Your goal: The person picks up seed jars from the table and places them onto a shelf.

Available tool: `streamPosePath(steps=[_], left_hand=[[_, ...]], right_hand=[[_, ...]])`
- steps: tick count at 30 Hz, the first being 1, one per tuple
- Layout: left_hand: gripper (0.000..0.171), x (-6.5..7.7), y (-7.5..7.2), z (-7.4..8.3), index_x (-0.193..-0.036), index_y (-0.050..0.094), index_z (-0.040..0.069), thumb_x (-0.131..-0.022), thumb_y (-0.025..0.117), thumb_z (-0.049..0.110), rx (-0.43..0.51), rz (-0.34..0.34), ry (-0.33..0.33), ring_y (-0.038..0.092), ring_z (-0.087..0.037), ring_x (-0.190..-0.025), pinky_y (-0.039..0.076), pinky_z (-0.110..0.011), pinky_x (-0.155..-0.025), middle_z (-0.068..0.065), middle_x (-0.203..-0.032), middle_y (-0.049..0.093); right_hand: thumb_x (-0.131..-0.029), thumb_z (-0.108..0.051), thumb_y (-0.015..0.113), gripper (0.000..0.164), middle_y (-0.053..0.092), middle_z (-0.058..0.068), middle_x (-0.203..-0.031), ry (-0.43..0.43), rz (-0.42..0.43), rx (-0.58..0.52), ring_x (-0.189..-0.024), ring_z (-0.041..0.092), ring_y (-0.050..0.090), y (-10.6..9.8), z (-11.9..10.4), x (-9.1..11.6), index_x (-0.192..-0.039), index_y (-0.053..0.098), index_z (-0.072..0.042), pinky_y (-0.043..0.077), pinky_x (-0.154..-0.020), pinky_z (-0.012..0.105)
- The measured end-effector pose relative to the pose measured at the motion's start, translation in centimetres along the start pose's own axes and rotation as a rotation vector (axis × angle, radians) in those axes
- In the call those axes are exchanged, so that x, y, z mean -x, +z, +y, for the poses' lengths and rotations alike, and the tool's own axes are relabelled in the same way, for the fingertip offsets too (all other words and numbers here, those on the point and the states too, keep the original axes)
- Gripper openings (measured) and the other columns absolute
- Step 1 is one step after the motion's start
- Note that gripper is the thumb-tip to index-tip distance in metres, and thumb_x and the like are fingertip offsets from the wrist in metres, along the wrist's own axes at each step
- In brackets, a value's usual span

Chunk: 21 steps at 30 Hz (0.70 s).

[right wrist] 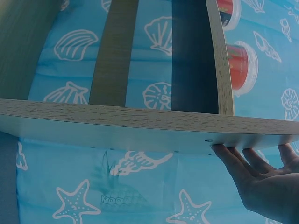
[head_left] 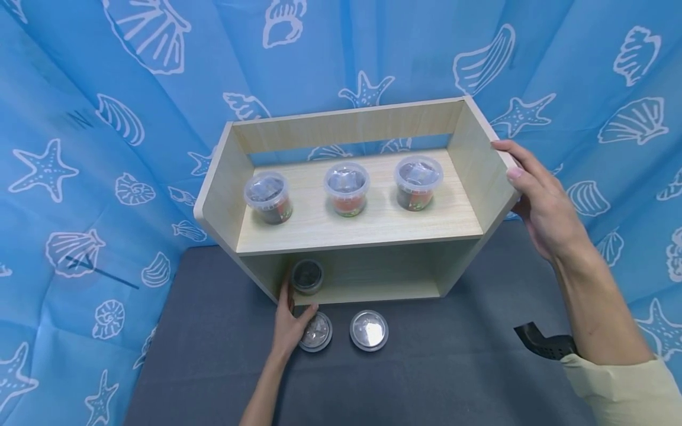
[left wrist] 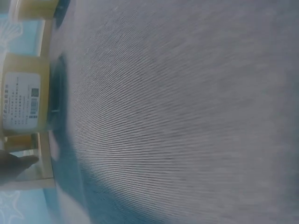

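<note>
My left hand (head_left: pixel 290 328) reaches into the lower left of a light wooden shelf (head_left: pixel 367 291), fingers along the left side of a small round tub (head_left: pixel 307 276) with dark contents. Its thumb stretches over the edge of a clear-lidded tub (head_left: pixel 317 332) on the table. One finger (left wrist: pixel 18 163) shows in the left wrist view, near a yellowish labelled tub (left wrist: pixel 25 95). My right hand (head_left: pixel 546 198) touches the shelf's right side panel (head_left: pixel 479 160) near its edge. In the right wrist view, extended fingers (right wrist: pixel 233 163) rest against the panel's outer face.
On the upper board stand three clear-lidded tubs, left (head_left: pixel 269 198), middle (head_left: pixel 347 189) and right (head_left: pixel 418 182). Another lidded tub (head_left: pixel 369 330) sits on the dark tabletop (head_left: pixel 426 378) before the shelf. A blue shell-patterned curtain (head_left: pixel 96 195) hangs behind and at both sides.
</note>
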<state>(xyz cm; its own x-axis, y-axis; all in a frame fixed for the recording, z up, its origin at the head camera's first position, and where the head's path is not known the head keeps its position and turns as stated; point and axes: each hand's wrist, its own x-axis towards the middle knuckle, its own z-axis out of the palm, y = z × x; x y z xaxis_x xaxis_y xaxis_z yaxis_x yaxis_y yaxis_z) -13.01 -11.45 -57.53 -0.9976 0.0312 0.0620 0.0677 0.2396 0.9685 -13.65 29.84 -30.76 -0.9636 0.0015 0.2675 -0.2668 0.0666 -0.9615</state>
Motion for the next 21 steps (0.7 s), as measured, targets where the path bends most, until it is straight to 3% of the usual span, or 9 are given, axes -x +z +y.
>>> streamPosePath(steps=[6, 9, 12, 16, 21], left_hand=[[0.093, 2.2, -0.3, -0.5, -0.16, 0.012, 0.008, -0.09, 0.074, 0.009, 0.038, -0.025, 0.053, 0.016, -0.041, -0.148, 0.018, -0.054, -0.117, -0.016, -0.164, 0.012], [0.092, 3.3, -0.5, 1.1, -0.158, 0.014, 0.002, -0.088, 0.073, 0.004, 0.053, -0.033, 0.03, 0.019, -0.045, -0.146, 0.019, -0.056, -0.116, -0.022, -0.162, 0.014], [0.092, 4.0, -0.5, 1.2, -0.157, 0.015, 0.0, -0.087, 0.074, 0.0, 0.047, -0.032, 0.016, 0.025, -0.047, -0.143, 0.023, -0.056, -0.114, -0.027, -0.16, 0.019], [0.092, 4.5, -0.5, -0.7, -0.157, 0.021, 0.002, -0.085, 0.077, 0.003, 0.044, -0.037, 0.029, 0.031, -0.045, -0.141, 0.026, -0.054, -0.113, -0.025, -0.158, 0.025], [0.09, 4.9, -0.5, -0.9, -0.155, 0.029, 0.006, -0.082, 0.082, 0.01, -0.004, -0.066, -0.005, 0.034, -0.04, -0.142, 0.029, -0.052, -0.113, -0.019, -0.157, 0.032]], right_hand=[[-0.106, -0.024, 0.041, 0.045, 0.024, 0.009, -0.15, -0.003, -0.002, 0.005, -0.123, 0.03, 0.032, 0.0, 0.0, -0.1, -0.15, 0.042, -0.02, 0.03, -0.092, 0.04], [-0.106, -0.025, 0.04, 0.045, 0.024, 0.01, -0.15, -0.003, -0.003, 0.009, -0.124, 0.03, 0.032, 0.0, 0.0, -0.1, -0.151, 0.041, -0.02, 0.03, -0.092, 0.04], [-0.106, -0.025, 0.04, 0.045, 0.024, 0.01, -0.151, -0.005, -0.001, 0.012, -0.124, 0.03, 0.032, 0.0, 0.0, -0.1, -0.151, 0.041, -0.02, 0.03, -0.093, 0.04], [-0.106, -0.025, 0.04, 0.045, 0.023, 0.009, -0.152, -0.002, -0.002, 0.016, -0.124, 0.032, 0.031, 0.0, 0.0, 0.0, -0.151, 0.041, -0.021, 0.029, -0.095, 0.039], [-0.106, -0.025, 0.04, 0.045, 0.022, 0.009, -0.152, 0.001, -0.001, 0.017, -0.125, 0.033, 0.029, 0.0, 0.0, 0.0, -0.151, 0.04, -0.021, 0.028, -0.096, 0.04]])
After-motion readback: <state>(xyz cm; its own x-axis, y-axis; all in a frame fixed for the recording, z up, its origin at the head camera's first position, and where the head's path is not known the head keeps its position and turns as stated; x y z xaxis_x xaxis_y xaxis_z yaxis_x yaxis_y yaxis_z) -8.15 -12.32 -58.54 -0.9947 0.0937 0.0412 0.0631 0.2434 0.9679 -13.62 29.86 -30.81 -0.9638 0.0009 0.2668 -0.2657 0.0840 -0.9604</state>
